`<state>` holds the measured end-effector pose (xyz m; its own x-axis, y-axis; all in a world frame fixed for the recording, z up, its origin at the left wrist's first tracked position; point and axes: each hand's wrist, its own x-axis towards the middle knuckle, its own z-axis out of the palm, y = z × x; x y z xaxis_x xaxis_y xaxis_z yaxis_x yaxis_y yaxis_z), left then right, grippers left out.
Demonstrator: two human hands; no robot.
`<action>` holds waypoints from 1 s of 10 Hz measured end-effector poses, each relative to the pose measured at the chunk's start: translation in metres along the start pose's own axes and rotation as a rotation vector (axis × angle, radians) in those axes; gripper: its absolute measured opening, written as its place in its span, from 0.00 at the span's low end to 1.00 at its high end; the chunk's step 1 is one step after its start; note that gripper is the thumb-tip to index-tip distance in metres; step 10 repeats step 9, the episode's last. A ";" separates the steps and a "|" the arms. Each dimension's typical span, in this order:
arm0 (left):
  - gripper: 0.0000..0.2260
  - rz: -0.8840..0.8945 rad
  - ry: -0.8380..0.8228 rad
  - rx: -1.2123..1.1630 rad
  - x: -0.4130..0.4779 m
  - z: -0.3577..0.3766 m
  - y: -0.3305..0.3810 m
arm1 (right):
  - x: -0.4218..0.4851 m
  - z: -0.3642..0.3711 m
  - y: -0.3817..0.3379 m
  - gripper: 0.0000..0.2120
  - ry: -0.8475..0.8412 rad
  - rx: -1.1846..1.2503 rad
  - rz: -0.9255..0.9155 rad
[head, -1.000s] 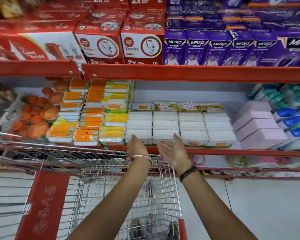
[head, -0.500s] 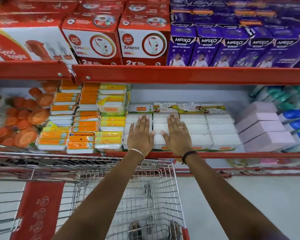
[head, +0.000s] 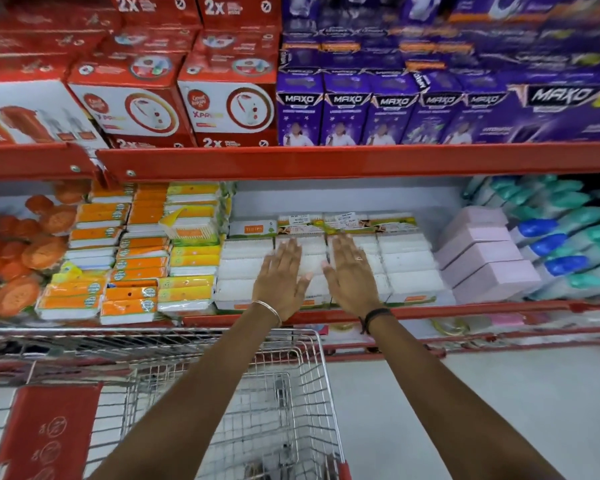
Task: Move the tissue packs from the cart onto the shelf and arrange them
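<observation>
White tissue packs (head: 406,263) lie in several neat rows on the middle shelf (head: 465,310), which has a red front edge. My left hand (head: 281,278) and my right hand (head: 352,271) rest flat on top of the middle rows, palms down, fingers spread and pointing toward the back. Neither hand holds anything. Under my forearms stands the wire cart (head: 284,410); I see no tissue packs in the visible part of its basket.
Orange and yellow packs (head: 132,258) are stacked left of the white ones, pink boxes (head: 482,258) to the right, then blue and teal bottles (head: 565,237). Red and purple cartons (head: 378,109) fill the shelf above. A red cart flap (head: 45,438) sits at lower left.
My hands have moved from the shelf's front edge, palms facing each other, forward onto the white packs, palms down. Over the last half second they slid a little farther back.
</observation>
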<state>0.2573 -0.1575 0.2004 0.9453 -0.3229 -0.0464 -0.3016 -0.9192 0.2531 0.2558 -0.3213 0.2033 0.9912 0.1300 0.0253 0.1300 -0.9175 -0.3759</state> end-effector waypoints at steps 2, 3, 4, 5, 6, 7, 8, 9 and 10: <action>0.28 -0.048 -0.001 0.044 0.015 0.020 0.037 | -0.013 -0.010 0.060 0.35 0.036 -0.116 0.160; 0.32 -0.066 0.028 0.067 0.017 0.029 0.039 | -0.012 -0.002 0.064 0.34 0.060 -0.140 0.155; 0.31 -0.070 0.048 0.069 0.018 0.030 0.039 | -0.010 0.000 0.062 0.33 0.073 -0.126 0.177; 0.31 -0.072 0.050 0.077 0.017 0.030 0.042 | -0.009 0.003 0.067 0.33 0.062 -0.134 0.172; 0.29 -0.082 -0.008 0.068 0.020 0.029 0.041 | -0.008 0.004 0.067 0.34 0.017 -0.146 0.181; 0.27 -0.057 -0.042 0.104 0.014 0.019 0.043 | -0.014 -0.003 0.064 0.36 0.011 -0.121 0.164; 0.26 -0.003 0.087 0.086 -0.007 -0.001 0.050 | -0.028 -0.022 0.044 0.34 0.095 -0.086 0.100; 0.27 0.077 0.320 -0.004 -0.030 -0.024 0.061 | -0.044 -0.046 0.009 0.29 0.276 -0.038 -0.022; 0.27 0.077 0.320 -0.004 -0.030 -0.024 0.061 | -0.044 -0.046 0.009 0.29 0.276 -0.038 -0.022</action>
